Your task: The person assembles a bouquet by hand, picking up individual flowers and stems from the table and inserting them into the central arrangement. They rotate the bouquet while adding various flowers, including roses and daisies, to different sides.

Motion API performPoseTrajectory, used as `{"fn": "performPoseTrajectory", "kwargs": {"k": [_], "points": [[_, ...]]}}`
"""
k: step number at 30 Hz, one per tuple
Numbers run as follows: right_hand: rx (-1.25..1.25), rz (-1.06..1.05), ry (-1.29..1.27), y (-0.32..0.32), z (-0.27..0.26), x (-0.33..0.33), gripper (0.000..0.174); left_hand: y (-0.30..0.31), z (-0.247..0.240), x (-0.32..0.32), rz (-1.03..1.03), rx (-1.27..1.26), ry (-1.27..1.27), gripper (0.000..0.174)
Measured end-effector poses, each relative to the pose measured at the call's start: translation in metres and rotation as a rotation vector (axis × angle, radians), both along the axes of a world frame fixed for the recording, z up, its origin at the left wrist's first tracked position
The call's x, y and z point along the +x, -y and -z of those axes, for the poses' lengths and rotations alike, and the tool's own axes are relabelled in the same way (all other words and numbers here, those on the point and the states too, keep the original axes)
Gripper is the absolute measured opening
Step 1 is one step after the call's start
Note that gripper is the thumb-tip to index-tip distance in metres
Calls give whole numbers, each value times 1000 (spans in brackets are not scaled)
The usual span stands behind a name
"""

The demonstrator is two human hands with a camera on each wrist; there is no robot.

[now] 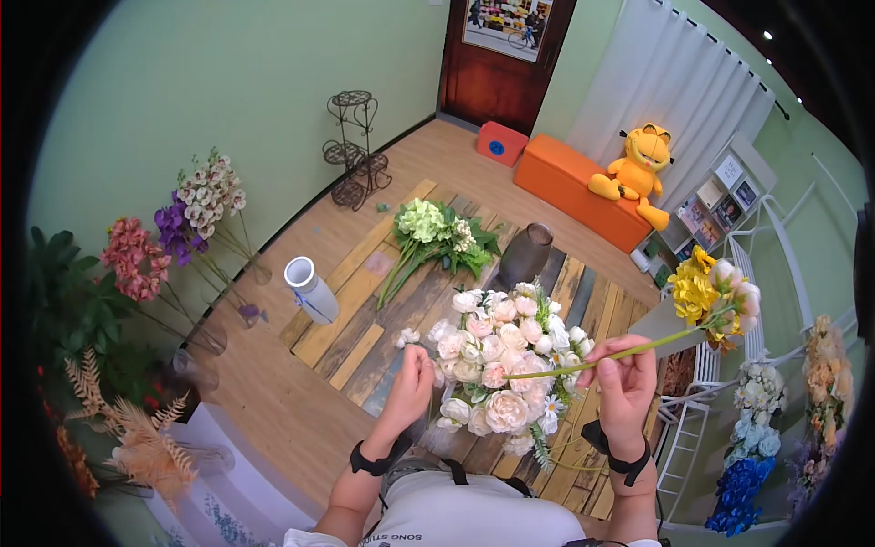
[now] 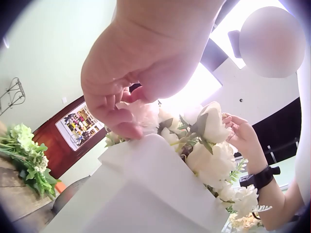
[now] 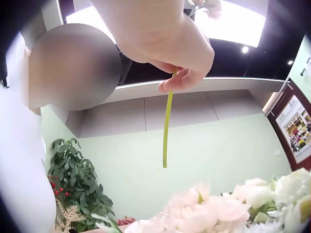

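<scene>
My right hand [image 1: 629, 387] pinches a long green stem [image 3: 167, 126] between thumb and fingers. Pale pink and white blooms [image 1: 743, 301] top its far end at the right, while its bare end overlaps the bouquet in the head view. That bouquet of blush and white roses [image 1: 506, 410] fills a white vase [image 2: 141, 189], largely hidden from above. At the bouquet's left edge, my left hand [image 1: 412, 390] curls its fingers about a pale flower [image 2: 141, 114], fingertips right at the vase's rim.
Beyond the bouquet lie green hydrangea stems [image 1: 424, 223], beside a dark glass vase [image 1: 526, 255]. A white cylinder vase [image 1: 310, 290] stands left on the plank table [image 1: 355, 351]. Yellow flowers [image 1: 693, 287] are at the right, near a white rack [image 1: 684, 456].
</scene>
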State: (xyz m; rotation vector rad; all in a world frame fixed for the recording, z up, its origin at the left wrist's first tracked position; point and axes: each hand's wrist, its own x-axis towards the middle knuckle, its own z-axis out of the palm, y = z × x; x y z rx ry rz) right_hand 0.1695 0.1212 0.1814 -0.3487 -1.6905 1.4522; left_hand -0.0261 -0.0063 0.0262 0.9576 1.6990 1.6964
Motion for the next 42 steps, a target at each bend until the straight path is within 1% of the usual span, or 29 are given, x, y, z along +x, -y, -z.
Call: {"fn": "performPoseTrajectory", "kwargs": {"k": [1,2,4,5,7,8,10,11,13,14,16,17,19,20,22,23,25,26,29,31,32,34,38,40,41,42], "points": [[2,-1,1,1,0,-2,16,0,-5,-1,-37,-46,-69,6],[-16,-40,48,1,2,-5,16,0,0,-3,-38,-44,-69,6],[-23,-97,108,1,4,-8,14,-3,11,-9,20,-26,147,7],[-21,-97,108,1,4,-8,14,-3,13,-11,20,-24,147,7],[-13,-122,159,0,4,-6,10,-4,13,-14,59,-26,388,10],[-13,-118,159,0,5,-6,10,-4,15,-17,64,-27,388,10],[78,-87,264,0,7,-7,6,-2,19,-22,149,-64,451,13],[77,-84,262,1,7,-7,6,0,18,-23,152,-65,450,13],[283,-67,424,1,6,-7,7,4,10,-25,238,-123,440,15],[282,-63,423,2,7,-8,7,5,11,-25,242,-125,438,15],[290,-79,413,4,8,-11,6,6,11,-23,181,-98,294,18],[289,-74,412,3,9,-11,6,6,7,-21,185,-99,292,18],[314,-170,447,2,12,-10,12,10,-23,-10,-44,38,-316,18],[312,-167,446,2,12,-9,12,12,-32,-7,-41,37,-317,18],[247,-185,384,3,12,-9,13,13,-46,-2,-60,134,-763,17],[245,-184,384,4,13,-9,13,12,-54,1,-58,133,-763,17],[139,-163,322,5,14,-10,13,7,-64,5,136,83,-909,15],[140,-163,322,4,14,-10,13,6,-64,4,136,84,-910,15],[183,-147,348,3,14,-10,13,3,-67,2,186,48,-965,15],[297,-125,392,2,15,-10,12,3,-68,0,226,41,-1037,15],[296,-124,391,2,15,-10,12,3,-67,0,227,41,-1038,15],[382,-53,390,2,14,-8,5,4,-64,1,317,110,-1085,16],[393,-27,408,1,13,-5,4,7,-64,9,256,71,-1099,19],[424,-6,432,0,13,-6,8,7,-64,13,174,50,-1200,27],[421,-3,431,0,12,-6,8,8,-63,14,178,50,-1201,27],[445,13,438,1,12,-6,8,8,-61,16,205,33,-1211,32]]}}
